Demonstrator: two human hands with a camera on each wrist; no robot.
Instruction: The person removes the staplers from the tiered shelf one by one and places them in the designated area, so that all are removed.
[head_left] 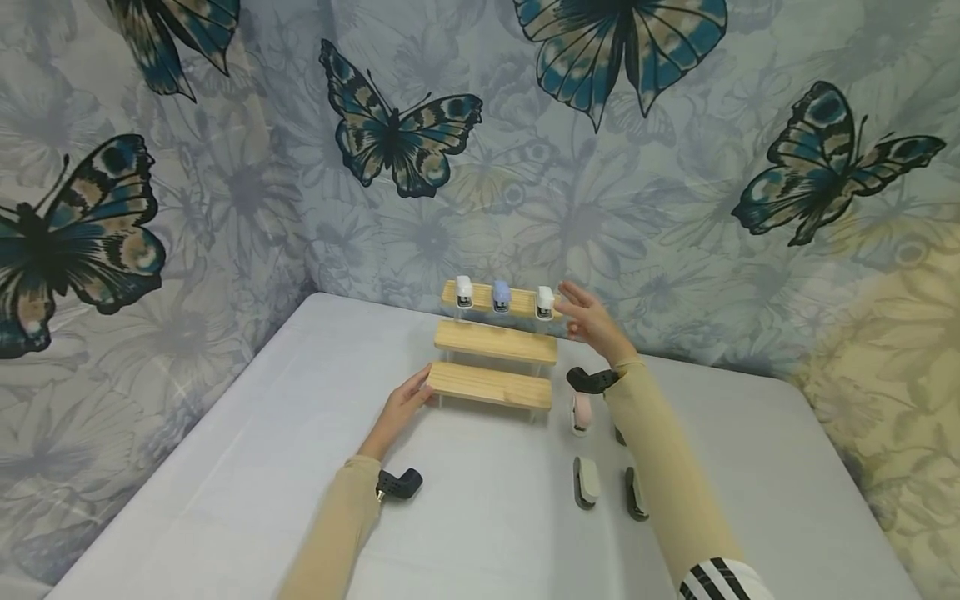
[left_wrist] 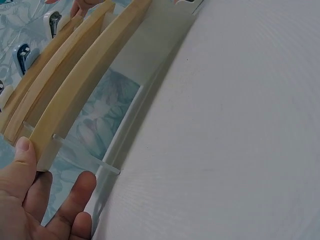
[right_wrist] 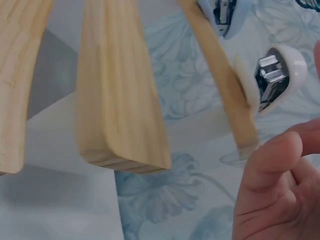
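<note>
A three-tier wooden display stand with clear legs stands on the table. My left hand pinches the left end of its lowest shelf, thumb on one side and a finger beneath. On the top tier sit a white stapler, a blue stapler and another white stapler. Beside the right-hand white stapler, at the shelf's right end, is my right hand; its fingers are loosely bent and hold nothing. In the right wrist view the thumb is near the shelf end, apart from the stapler.
Right of the stand lie a pink stapler, a pale stapler and a dark-based stapler partly under my right sleeve. A further dark item is mostly hidden by that arm. A butterfly-patterned wall rises behind the white table.
</note>
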